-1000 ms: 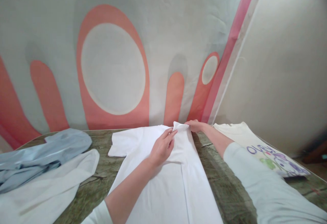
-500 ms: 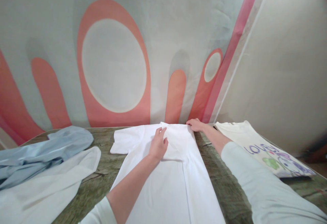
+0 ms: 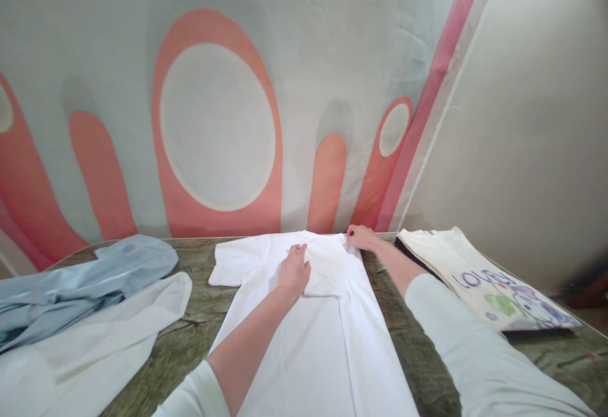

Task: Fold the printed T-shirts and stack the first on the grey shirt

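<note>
A white T-shirt (image 3: 313, 347) lies flat on the table with its right side folded in over the middle and its left sleeve spread out. My left hand (image 3: 294, 270) rests palm down near the collar, fingers together and bent onto the cloth. At the far right shoulder, my right hand (image 3: 361, 237) is closed in a pinch on the folded edge of the shirt.
A pale blue garment (image 3: 80, 281) and a white cloth (image 3: 95, 347) lie crumpled on the left. On the right sits a folded cream shirt (image 3: 479, 274) with a purple and green print. The mottled green table (image 3: 190, 341) stands against a wall hanging with red shapes.
The folded sleeve, held up a second ago, now lies flat on the shirt. My left hand went from a raised pinch to pressing down on the cloth.
</note>
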Demonstrator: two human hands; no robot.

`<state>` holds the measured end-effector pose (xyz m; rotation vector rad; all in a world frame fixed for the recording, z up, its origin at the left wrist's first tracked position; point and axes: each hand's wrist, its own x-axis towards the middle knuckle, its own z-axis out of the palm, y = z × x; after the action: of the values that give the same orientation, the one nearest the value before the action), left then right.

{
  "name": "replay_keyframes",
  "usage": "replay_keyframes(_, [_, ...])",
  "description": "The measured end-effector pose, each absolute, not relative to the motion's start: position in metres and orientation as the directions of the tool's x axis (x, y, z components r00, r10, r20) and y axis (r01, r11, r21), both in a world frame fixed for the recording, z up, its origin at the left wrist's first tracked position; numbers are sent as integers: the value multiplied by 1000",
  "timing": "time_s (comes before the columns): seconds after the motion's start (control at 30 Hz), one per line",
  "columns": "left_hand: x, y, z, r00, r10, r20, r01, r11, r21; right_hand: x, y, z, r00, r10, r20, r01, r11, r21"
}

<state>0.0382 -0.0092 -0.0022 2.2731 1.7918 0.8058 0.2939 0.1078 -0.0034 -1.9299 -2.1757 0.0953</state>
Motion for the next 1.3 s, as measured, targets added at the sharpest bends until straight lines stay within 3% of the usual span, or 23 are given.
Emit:
replay_keyframes(0.27, [37, -11, 1, 151, 941, 302, 878, -268, 397, 304, 78, -11, 40, 946, 320, 954, 59, -295])
replay_keyframes(0.37, [37, -10, 0, 153, 940, 304, 881, -269, 389, 293, 60, -19, 3, 934, 356, 951, 108, -290])
replay_keyframes(0.53, [37, -9, -1, 153, 936, 318, 872, -279, 402, 265, 30, -37, -209, 953, 219, 946, 254, -202])
replay_keyframes(0.67, [36, -10, 1, 132, 942, 309, 867, -260, 424, 259, 25, -39, -189, 976, 107, 955, 208, -210])
replay_keyframes(0.9, [32, -16, 9, 89, 966, 242, 901, -182, 395, 267, 35, -35, -118, 986, 120, 964, 142, -223])
replay_keyframes(1.0, [31, -21, 15, 86, 953, 291, 930, -182, 320, 268, 37, -31, -110, 987, 118, 969, 133, -210])
replay_keyframes(1.17, [41, -31, 15, 423, 837, 347, 851, -499, 165, 259, 19, -27, -148, 967, 205, 971, 182, -157])
replay_keyframes(1.3, [49, -38, 4, 560, 800, 218, 789, -595, 156, 254, -4, -27, -235, 968, 91, 957, 246, -150])
